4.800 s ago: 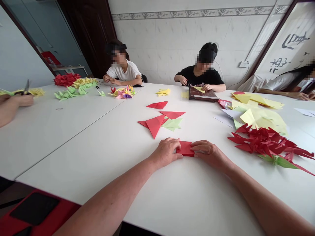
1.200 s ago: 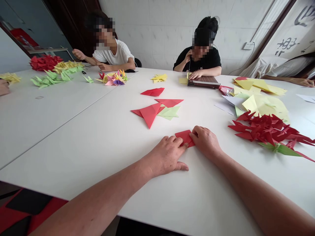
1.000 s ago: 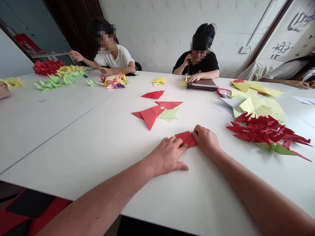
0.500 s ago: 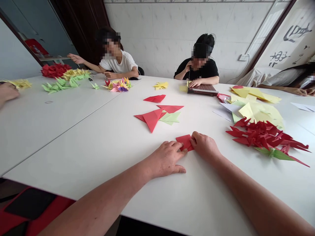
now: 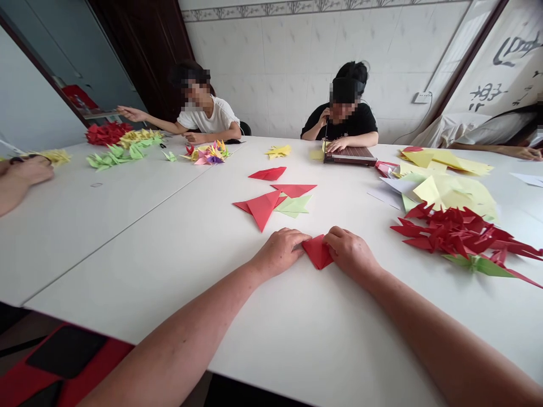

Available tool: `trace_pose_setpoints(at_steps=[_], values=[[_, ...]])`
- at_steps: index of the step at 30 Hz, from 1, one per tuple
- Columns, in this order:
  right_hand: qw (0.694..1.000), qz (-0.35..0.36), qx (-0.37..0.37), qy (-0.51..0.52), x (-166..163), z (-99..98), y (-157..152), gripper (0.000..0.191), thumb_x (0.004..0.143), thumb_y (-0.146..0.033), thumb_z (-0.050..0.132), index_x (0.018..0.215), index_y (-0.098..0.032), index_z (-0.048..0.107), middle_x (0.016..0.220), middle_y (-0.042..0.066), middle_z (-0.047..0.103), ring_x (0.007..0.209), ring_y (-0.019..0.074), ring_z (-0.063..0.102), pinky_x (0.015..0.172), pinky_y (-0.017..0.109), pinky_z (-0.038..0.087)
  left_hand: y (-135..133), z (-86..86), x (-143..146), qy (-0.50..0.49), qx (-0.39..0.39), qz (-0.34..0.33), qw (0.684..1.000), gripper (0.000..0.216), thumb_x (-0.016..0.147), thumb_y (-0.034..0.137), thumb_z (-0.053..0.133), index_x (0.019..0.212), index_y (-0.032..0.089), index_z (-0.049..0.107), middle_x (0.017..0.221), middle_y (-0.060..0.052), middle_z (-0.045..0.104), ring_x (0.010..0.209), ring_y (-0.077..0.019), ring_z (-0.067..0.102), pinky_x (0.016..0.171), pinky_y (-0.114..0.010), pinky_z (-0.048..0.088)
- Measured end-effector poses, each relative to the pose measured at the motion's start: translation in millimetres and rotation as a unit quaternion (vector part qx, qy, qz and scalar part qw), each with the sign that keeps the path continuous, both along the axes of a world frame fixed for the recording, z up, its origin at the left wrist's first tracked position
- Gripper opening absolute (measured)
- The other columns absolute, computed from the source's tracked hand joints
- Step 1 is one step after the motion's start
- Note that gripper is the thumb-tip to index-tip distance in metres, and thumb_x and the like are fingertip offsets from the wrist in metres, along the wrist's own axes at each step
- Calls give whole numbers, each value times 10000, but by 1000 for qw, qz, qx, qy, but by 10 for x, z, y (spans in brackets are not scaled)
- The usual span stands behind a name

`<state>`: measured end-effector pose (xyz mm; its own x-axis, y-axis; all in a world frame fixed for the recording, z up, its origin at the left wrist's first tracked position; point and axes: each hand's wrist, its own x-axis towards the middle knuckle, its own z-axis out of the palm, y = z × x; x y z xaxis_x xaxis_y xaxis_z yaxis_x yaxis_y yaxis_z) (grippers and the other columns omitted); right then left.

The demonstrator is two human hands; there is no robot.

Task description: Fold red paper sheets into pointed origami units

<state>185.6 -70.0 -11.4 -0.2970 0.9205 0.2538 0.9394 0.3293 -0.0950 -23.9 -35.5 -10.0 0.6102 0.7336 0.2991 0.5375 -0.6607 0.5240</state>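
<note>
A small folded red origami paper (image 5: 318, 252) lies on the white table with one corner pointing toward me. At its left corner, my left hand (image 5: 281, 249) pinches the edge between thumb and fingers. My right hand (image 5: 348, 249) has its fingers curled over the paper's right side, gripping it there. Just beyond are folded red paper triangles (image 5: 263, 208) overlapping a piece of light green paper (image 5: 294, 204). Farther back lies another folded red piece (image 5: 267, 173).
Red paper cranes (image 5: 458, 229) are heaped at the right, with a green crane (image 5: 481, 264) in front. Yellow sheets (image 5: 453, 192) lie behind them. Across the table one person works at a paper cutter (image 5: 350, 155); another sits near colourful cranes (image 5: 207, 152). A co-worker's hand (image 5: 31, 169) is at far left.
The red paper has turned so a corner faces me. My left hand has gone from lying spread over it to pinching its left corner. The view has shifted slightly.
</note>
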Motion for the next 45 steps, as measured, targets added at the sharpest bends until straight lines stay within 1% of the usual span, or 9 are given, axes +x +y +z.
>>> trace_pose_setpoints(at_steps=[4, 7, 10, 15, 19, 23, 27, 36, 45], values=[[1000, 27, 3, -3, 5, 51, -34, 219, 802, -46, 446, 725, -186, 597, 774, 29, 574, 708, 140, 496, 580, 248, 313, -40, 9, 1, -29, -14, -6, 999, 318, 813, 109, 570, 1080, 255, 658, 1080, -6, 682, 1046, -189, 591, 897, -338, 504], [999, 40, 0, -27, 3, 101, -109, 228, 860, -124, 462, 693, -193, 601, 767, 40, 565, 705, 154, 493, 578, 262, 315, -60, 24, -1, -44, -38, -13, 998, 321, 822, 89, 532, 1066, 253, 660, 1027, -3, 684, 1020, -178, 591, 862, -316, 516], [997, 53, -8, -61, 0, 114, -186, 228, 904, -168, 465, 744, -197, 625, 762, 48, 561, 703, 164, 490, 584, 271, 322, -80, 45, 6, -50, -56, -27, 997, 337, 834, 69, 495, 1069, 251, 654, 1007, 8, 677, 988, -149, 596, 851, -277, 514], [997, 67, 4, -21, 6, 82, -222, 247, 923, -131, 434, 778, -174, 630, 763, 53, 589, 707, 162, 502, 605, 271, 356, -100, 49, 13, -62, -70, -64, 994, 353, 853, 62, 470, 1105, 245, 639, 1014, 1, 661, 922, -127, 616, 815, -250, 520], [997, 77, 1, -5, 13, 80, -270, 241, 938, -251, 468, 796, -177, 647, 825, 66, 618, 739, 177, 522, 638, 288, 401, -59, 37, -22, -54, -54, -67, 995, 345, 824, 69, 549, 1113, 233, 643, 1018, -16, 654, 944, -143, 603, 823, -268, 513], [997, 77, -11, -14, 35, 77, -388, 252, 923, -388, 504, 941, -192, 660, 953, 88, 637, 794, 212, 537, 694, 341, 448, 2, 68, -81, -20, -37, -57, 998, 310, 792, 129, 649, 1080, 239, 672, 1016, -19, 660, 991, -169, 581, 885, -314, 490], [996, 87, -23, 4, 80, 71, -453, 258, 933, -357, 484, 1082, -206, 630, 1072, 93, 631, 868, 228, 553, 757, 378, 476, 26, 80, -106, -12, -41, -65, 997, 285, 799, 182, 669, 1075, 250, 677, 1030, -9, 665, 1008, -170, 573, 902, -316, 480], [992, 114, -12, 59, 173, -34, -391, 322, 913, -344, 518, 1194, -210, 602, 1289, 85, 587, 1104, 263, 528, 916, 443, 463, 36, 28, -68, -25, -20, -45, 999, 158, 843, 212, 622, 983, 236, 691, 922, -5, 681, 936, -167, 595, 845, -311, 491], [988, 141, -20, 58, 197, 62, -382, 268, 865, -186, 553, 1112, -258, 627, 1206, 56, 648, 1089, 242, 571, 876, 399, 477, 49, 30, 3, -89, -45, -50, 994, 192, 901, 299, 548, 971, 206, 701, 964, -40, 664, 868, -146, 628, 795, -279, 515]])
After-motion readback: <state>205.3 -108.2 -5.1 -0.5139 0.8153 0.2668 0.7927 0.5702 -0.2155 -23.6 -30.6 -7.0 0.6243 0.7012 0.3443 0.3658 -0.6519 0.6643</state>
